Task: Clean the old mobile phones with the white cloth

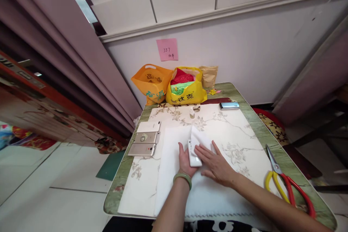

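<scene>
My left hand (186,160) holds a flat white device (195,161), rounded at its lower end, over the middle of the table; its kind is not clear, perhaps a phone. On its face, my right hand (216,163) presses a folded white cloth (200,137) under its fingertips. The thumb of that hand is apart from the fingers. Part of the device is hidden by the cloth and fingers. Beneath both hands lies a large white sheet (171,188) over a flower-patterned mat (138,192).
Three phones (145,137) lie in a column at left. Scissors (277,168) with yellow and red handles lie at right. A blue case-like item (229,106) and a small clear bottle (192,113) sit farther back. Behind them stand an orange bag (152,79), a yellow bag (187,96) and a brown pouch (209,76).
</scene>
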### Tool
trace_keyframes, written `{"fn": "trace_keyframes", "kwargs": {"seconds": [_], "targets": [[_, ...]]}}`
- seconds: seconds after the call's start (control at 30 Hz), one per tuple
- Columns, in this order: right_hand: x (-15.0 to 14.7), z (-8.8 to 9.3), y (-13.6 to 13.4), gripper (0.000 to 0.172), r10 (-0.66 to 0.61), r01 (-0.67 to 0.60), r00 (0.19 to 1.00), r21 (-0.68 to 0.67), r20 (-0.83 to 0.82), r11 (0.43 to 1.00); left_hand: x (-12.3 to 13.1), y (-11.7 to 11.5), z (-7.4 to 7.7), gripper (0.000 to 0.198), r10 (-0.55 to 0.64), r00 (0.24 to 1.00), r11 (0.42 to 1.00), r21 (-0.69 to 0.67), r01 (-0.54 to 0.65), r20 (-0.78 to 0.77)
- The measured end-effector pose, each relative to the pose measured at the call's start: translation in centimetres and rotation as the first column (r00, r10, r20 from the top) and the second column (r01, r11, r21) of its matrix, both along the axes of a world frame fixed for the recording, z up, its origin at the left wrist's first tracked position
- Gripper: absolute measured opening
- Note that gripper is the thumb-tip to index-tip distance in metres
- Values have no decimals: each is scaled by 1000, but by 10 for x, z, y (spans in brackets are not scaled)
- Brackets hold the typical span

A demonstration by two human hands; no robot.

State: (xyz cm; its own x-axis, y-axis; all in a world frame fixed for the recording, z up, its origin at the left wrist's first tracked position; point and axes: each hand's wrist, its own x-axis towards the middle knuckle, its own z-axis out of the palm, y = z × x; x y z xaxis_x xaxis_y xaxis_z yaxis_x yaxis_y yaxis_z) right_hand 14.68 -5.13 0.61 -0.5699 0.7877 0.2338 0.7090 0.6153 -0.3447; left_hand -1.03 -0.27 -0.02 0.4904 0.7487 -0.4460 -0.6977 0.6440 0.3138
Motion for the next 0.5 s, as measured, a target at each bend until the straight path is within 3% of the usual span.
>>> {"fn": "trace_keyframes", "kwargs": {"seconds": [0.1, 0.2, 0.4, 0.5], "targets": [[4, 8, -14, 78, 188, -188, 982, -24, -11, 982, -3, -1, -3, 71, 18, 998, 999, -25, -20, -65], [-1, 13, -1, 72, 244, -244, 970, -30, -20, 969, -2, -2, -4, 71, 29, 998, 998, -57, -33, -62], [-10, 6, 53, 55, 14, -13, 1000, -7, 20, 1000, 7, -2, 6, 78, 20, 998, 1000, 8, -20, 54], [-5, 2, 56, 54, -139, 138, 989, 16, 50, 990, 8, -2, 9, 78, 23, 998, 998, 49, -26, 54]]}}
